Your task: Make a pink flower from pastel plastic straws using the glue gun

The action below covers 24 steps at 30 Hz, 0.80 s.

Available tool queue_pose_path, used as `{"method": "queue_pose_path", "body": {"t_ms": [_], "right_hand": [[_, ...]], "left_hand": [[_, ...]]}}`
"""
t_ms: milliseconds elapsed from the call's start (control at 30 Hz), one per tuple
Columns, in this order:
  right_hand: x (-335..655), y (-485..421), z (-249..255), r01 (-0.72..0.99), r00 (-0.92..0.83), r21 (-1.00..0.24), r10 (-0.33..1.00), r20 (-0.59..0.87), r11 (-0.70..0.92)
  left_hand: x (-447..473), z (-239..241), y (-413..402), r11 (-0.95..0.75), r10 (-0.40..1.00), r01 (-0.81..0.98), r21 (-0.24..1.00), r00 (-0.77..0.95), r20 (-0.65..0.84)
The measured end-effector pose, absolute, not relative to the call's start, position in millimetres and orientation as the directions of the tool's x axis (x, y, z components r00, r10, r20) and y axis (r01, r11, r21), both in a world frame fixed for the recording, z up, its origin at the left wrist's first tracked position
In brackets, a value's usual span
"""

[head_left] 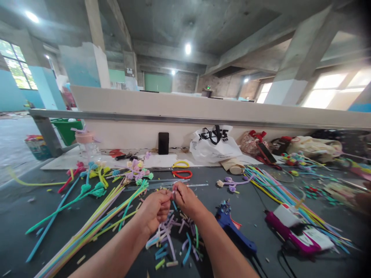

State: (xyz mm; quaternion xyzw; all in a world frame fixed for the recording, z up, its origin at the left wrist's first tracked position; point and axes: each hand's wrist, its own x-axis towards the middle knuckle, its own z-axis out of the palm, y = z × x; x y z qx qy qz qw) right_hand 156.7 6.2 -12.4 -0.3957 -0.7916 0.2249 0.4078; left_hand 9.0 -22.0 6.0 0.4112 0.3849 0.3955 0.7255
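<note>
Nearest, well short of the scissors (183, 171), lay a litter of short cut pieces (168, 236), fuzzy, mainly lilac and blue. A blue glue gun (237, 233) lay nearer than the scissors and to their right; a fan of long fuzzy stems (100, 224), nearer and to their left.

Just short of the scissors the hands met. Left hand (158, 205): fingers curled, thumb and forefinger pinched together. Right hand (186, 200): likewise. Both pinched a small lilac piece (173, 191), mostly hidden; shape could not be told.

Judged very light, soft-piled, bendable, little slip; hard squeezing might have flattened the pile. Best hold, probably: a light fingertip pinch at its ends.

Beyond the scissors, slightly left, a dark phone (163, 143) stood upright; beyond, right, a white bag (213, 148).
</note>
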Motion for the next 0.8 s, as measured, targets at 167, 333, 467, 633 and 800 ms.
{"method": "queue_pose_path", "body": {"t_ms": [167,333,467,633,800], "right_hand": [[157.3,8.7,-16.9,0.419,-0.301,-0.706,0.821,0.486,0.572],[149.3,14.8,-21.4,0.326,-0.164,-0.822,0.884,0.437,0.467],[143.1,12.6,-17.9,0.190,-0.147,-0.915,0.931,0.333,0.357],[144.3,6.1,-9.5,-0.066,-0.281,-0.990,0.949,0.142,0.129],[146.6,3.0,-5.3,-0.230,-0.279,-0.973,0.957,0.077,0.011]], "left_hand": [[11.8,7.0,-23.7,0.368,0.879,-0.316,0.874,0.424,-0.217],[23.4,-0.4,-24.0,0.124,0.983,-0.157,0.980,0.157,-0.099],[26.8,-9.4,-23.1,-0.067,0.997,0.291,0.954,-0.017,0.075],[23.7,-1.8,-30.1,-0.333,0.937,0.491,0.805,0.077,0.341],[15.6,18.1,-29.0,-0.339,0.930,0.429,0.837,0.287,0.230]]}}
